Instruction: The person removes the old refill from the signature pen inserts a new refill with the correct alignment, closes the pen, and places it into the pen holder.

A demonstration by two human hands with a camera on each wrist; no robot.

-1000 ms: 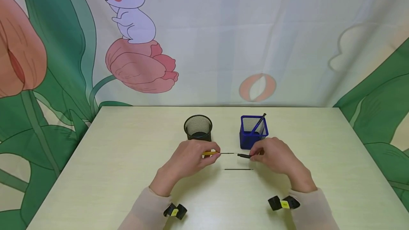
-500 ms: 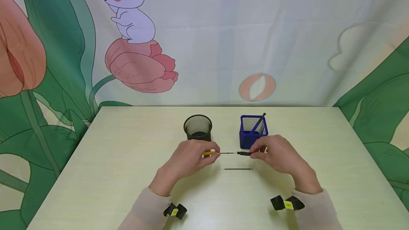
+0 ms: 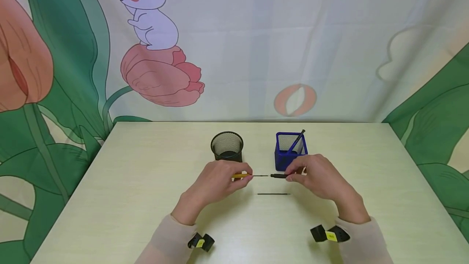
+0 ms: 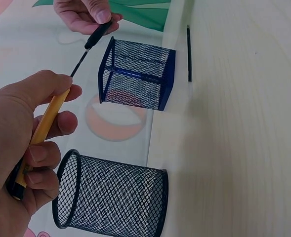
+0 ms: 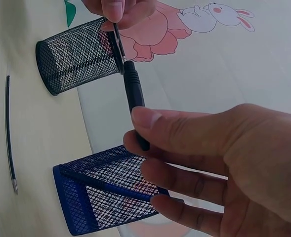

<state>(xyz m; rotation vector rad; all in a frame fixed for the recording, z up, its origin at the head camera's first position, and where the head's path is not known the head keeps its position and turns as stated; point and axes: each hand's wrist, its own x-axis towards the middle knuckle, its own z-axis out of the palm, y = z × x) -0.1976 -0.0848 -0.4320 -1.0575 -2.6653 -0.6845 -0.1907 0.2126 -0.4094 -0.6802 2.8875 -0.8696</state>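
My left hand (image 3: 221, 177) grips a yellow pen barrel (image 4: 47, 118), with a thin dark refill (image 4: 79, 64) sticking out of its front end. Facing it, my right hand (image 3: 316, 176) pinches a short black pen grip section (image 5: 134, 91) between thumb and forefinger. The two pieces are held in line above the table. In the right wrist view the refill's silvery tip meets the near end of the black section; how far it enters cannot be told. A loose dark refill (image 3: 273, 194) lies on the table below the hands.
Behind my left hand stands a round black mesh pen cup (image 3: 227, 146). A square blue mesh pen holder (image 3: 285, 160) stands behind my right hand, with a dark pen (image 3: 296, 141) leaning inside. A printed curtain (image 3: 234, 52) hangs beyond the table's back edge.
My right hand has risen slightly and levelled the black section with the refill, then shifted a little left towards it. My left hand stays put with the barrel.
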